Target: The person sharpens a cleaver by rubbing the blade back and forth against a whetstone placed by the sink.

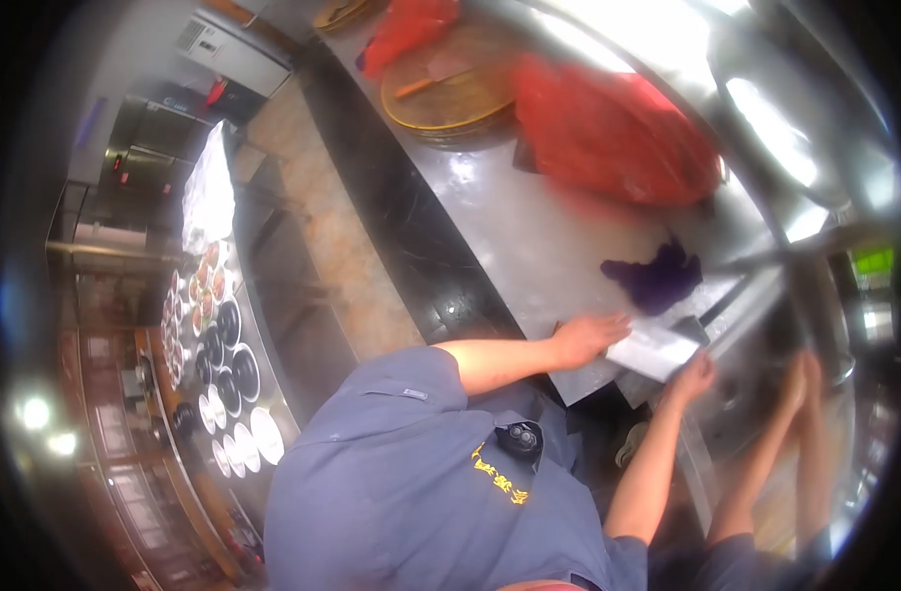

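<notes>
A broad, shiny rectangular blade, apparently a cleaver point(654, 353), lies between my two hands at the counter's near edge. My left hand point(591, 340) is over its left end, fingers closed around what seems to be the handle; a small brown end shows beyond the hand. Closed in a fist, my right hand point(697, 375) is at the blade's other end and grips its corner. Just beyond the blade, a crumpled dark purple cloth point(657, 276) lies on the steel counter point(490, 222). Glare hides the blade's details.
Red plastic bags point(618, 128) and a thick round chopping board point(455, 89), with an orange-handled tool on it, stand farther along the counter. A shiny steel wall at right mirrors my arms. Across the aisle, a long table carries black bowls point(244, 372), white plates point(265, 435) and filled dishes.
</notes>
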Tool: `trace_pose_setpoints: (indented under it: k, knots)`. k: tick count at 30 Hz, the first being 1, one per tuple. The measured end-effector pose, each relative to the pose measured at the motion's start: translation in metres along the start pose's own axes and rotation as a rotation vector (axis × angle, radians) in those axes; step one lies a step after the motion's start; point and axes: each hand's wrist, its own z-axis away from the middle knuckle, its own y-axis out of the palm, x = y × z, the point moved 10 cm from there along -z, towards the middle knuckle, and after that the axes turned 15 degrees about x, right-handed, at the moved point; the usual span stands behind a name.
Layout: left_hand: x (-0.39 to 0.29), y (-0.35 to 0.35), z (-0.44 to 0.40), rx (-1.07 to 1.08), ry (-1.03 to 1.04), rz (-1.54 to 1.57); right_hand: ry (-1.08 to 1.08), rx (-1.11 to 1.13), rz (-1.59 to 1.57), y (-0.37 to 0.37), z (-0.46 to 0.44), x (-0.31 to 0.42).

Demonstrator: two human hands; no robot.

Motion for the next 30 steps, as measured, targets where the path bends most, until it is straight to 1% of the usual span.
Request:
trace_pose_setpoints:
  k: [2,3,4,5,6,7,8,9,10,11,12,14,16,17,18,20,21,22,24,26,28,29,30]
  knots:
    - [-0.015,0.017,0.025,0.156,-0.039,-0.053,0.063,-0.024,-0.038,-0.018,0.033,-0.028]
    - [-0.024,0.015,0.040,0.156,-0.038,0.000,0.057,-0.017,-0.067,-0.023,0.049,-0.047]
    - [-0.030,0.013,0.051,0.168,-0.020,0.059,0.050,-0.031,-0.094,-0.029,0.064,-0.052]
    - [-0.024,0.010,0.050,0.152,-0.032,0.076,0.071,0.039,-0.089,-0.026,0.055,-0.059]
    - [-0.022,0.013,0.049,0.156,-0.028,0.106,0.100,0.082,-0.080,-0.016,0.051,-0.046]
    - [-0.015,0.013,0.037,0.167,-0.063,0.093,0.119,0.042,-0.126,-0.008,0.044,-0.024]
    - [-0.006,0.013,0.015,0.183,-0.086,0.082,0.056,-0.041,-0.081,-0.007,0.028,-0.014]
    - [0.004,0.012,-0.003,0.209,-0.182,0.122,0.029,-0.044,0.055,-0.005,0.015,0.000]
    - [0.004,0.012,-0.018,0.138,-0.132,0.073,0.043,-0.121,0.146,-0.011,0.011,0.013]
    - [0.006,0.010,-0.025,0.048,-0.104,0.031,0.001,-0.123,0.149,-0.012,0.008,0.002]
    - [-0.004,0.008,-0.027,0.113,-0.109,0.005,0.019,-0.136,0.097,-0.018,0.016,-0.009]
    - [-0.027,0.007,-0.026,0.163,-0.010,0.058,0.043,-0.210,0.073,-0.038,0.061,-0.002]
    - [-0.037,0.021,-0.027,0.312,0.037,0.059,0.115,-0.299,-0.110,-0.063,0.096,-0.016]
    - [-0.037,0.026,-0.040,0.365,0.067,0.116,0.141,-0.381,-0.176,-0.072,0.105,-0.020]
    - [-0.032,0.024,-0.064,0.354,0.070,0.119,0.146,-0.437,-0.090,-0.083,0.099,-0.032]
    - [-0.045,0.022,-0.110,0.335,0.288,0.051,0.006,-0.481,-0.255,-0.092,0.072,-0.023]
    - [-0.045,0.021,-0.136,0.352,0.290,0.068,0.036,-0.506,-0.223,-0.097,0.059,-0.002]
    - [-0.046,0.021,-0.153,0.368,0.292,0.082,0.039,-0.503,-0.215,-0.098,0.048,-0.003]
    - [-0.046,0.030,-0.141,0.395,0.249,0.117,0.027,-0.507,-0.173,-0.107,0.048,-0.008]
    - [-0.043,0.043,-0.097,0.371,0.257,0.153,0.057,-0.521,-0.199,-0.110,0.085,-0.026]
    - [-0.050,0.050,-0.059,0.476,0.185,0.208,0.094,-0.557,-0.266,-0.111,0.125,-0.041]
    - [-0.053,0.046,-0.059,0.498,0.174,0.219,0.154,-0.522,-0.216,-0.114,0.130,-0.046]
    - [-0.052,0.047,-0.061,0.525,0.162,0.231,0.080,-0.550,-0.178,-0.120,0.121,-0.049]
